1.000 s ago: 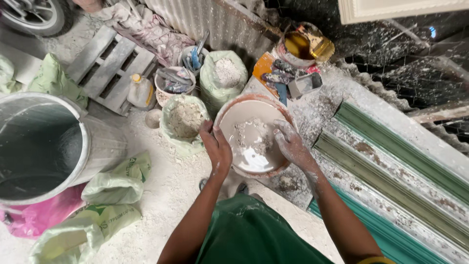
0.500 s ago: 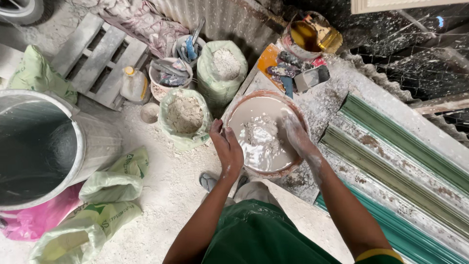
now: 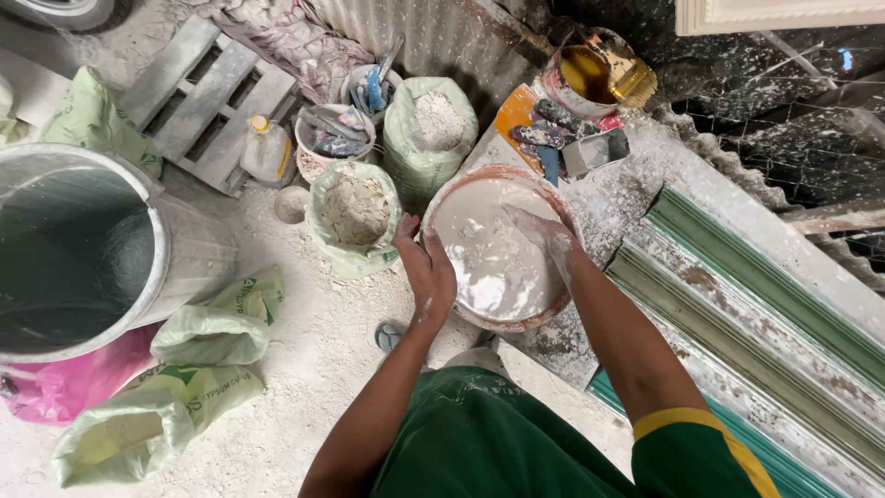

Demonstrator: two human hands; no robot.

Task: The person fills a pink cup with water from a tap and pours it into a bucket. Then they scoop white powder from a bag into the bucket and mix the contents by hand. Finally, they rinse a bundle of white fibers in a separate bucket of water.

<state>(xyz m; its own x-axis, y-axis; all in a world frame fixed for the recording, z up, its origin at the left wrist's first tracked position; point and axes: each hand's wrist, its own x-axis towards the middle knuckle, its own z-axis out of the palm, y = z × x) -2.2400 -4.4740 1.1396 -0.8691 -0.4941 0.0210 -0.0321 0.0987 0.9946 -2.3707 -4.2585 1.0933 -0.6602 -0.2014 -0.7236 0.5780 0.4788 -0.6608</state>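
Note:
A round basin (image 3: pixel 454 197) with a reddish rim stands on a dusty bench and holds white powder and wet white paste. My left hand (image 3: pixel 425 269) grips its near left rim. My right hand (image 3: pixel 544 238), coated in white, is down inside the basin with its fingers spread in the paste. Green sleeves with a yellow cuff show at the bottom of the view.
Two open green sacks of powder (image 3: pixel 354 214) (image 3: pixel 430 127) stand left of the basin. A large metal drum (image 3: pixel 88 249) is at the left, with folded sacks (image 3: pixel 212 323) below it. A bucket of yellow liquid (image 3: pixel 590 76), putty knives (image 3: pixel 544 138), a tool bucket (image 3: pixel 332 138), a pallet (image 3: pixel 207 97) and green mouldings (image 3: pixel 756 304) surround the bench.
The powder heap in the basin has spread into smoother wet paste. My right hand has moved from the near side deeper across the basin. The left hand stays on the rim.

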